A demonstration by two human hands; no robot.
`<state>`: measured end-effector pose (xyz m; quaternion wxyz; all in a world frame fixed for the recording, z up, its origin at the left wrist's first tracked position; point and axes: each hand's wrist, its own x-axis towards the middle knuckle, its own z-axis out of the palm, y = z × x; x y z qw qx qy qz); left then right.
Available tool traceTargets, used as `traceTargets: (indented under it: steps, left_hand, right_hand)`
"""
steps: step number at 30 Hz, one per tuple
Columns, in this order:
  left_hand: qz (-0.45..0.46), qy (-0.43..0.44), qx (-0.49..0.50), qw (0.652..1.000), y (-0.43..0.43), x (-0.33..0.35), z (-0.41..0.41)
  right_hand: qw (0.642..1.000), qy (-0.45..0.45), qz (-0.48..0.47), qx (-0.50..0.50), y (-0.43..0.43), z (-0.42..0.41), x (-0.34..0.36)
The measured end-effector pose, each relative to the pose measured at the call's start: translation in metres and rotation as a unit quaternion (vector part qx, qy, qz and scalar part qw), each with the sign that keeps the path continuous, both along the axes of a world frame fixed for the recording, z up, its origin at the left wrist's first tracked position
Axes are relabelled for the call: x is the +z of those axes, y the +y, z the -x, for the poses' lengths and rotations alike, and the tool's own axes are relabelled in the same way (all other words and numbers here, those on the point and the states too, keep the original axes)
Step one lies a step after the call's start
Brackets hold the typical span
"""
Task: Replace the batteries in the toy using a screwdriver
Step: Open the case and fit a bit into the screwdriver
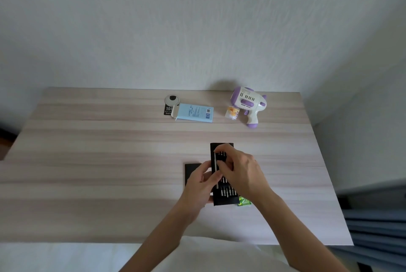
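Black lid (pixel 193 172): flat on the tabletop (pixel 109 161), just left of the bit case (pixel 224 200).
Left grip (pixel 201 181): fingers curled on the case's left edge, steadying it.
Screwdriver (pixel 217 169): silver, along the case's left side, long axis running away from the person.
Right grip (pixel 240 170): fingertips curled onto the bit rows; whether it holds a bit, I cannot tell.
Bit choice: probably best lifted straight out, case pinned.
Toy (pixel 249 104): far right by the wall, on its side; muzzle far-left, handle toward the person.
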<state>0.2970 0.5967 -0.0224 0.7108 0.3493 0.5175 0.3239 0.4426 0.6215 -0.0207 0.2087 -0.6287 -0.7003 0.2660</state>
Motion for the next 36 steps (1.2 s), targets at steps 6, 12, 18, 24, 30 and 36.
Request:
traceTargets:
  steps: [6,12,18,24,30,36]
  left_hand:
    - [0.0,-0.012,-0.005,1.0,0.002,-0.001,0.002]
    - [0.002,-0.013,0.007,1.0,0.004,-0.001,0.004]
    - [0.02,-0.019,0.027,0.999,0.005,-0.006,0.006]
    - [0.034,-0.018,0.047,0.998,0.005,-0.01,0.012]
    - [0.046,-0.031,0.102,0.993,0.01,-0.004,0.022]
    - [0.07,-0.047,0.157,0.984,0.011,0.0,0.028]
  right_hand:
    - [1.0,0.017,0.011,-0.01,-0.001,0.002,-0.001]
    - [0.999,0.037,-0.007,-0.01,-0.001,0.004,-0.001]
    - [0.998,0.062,-0.018,-0.003,0.0,0.005,-0.004]
    - [0.996,0.089,-0.021,0.012,0.004,0.004,-0.005]
    - [0.972,0.198,0.018,-0.125,0.003,0.008,-0.006]
    - [0.946,0.261,0.14,-0.135,0.005,0.026,-0.002]
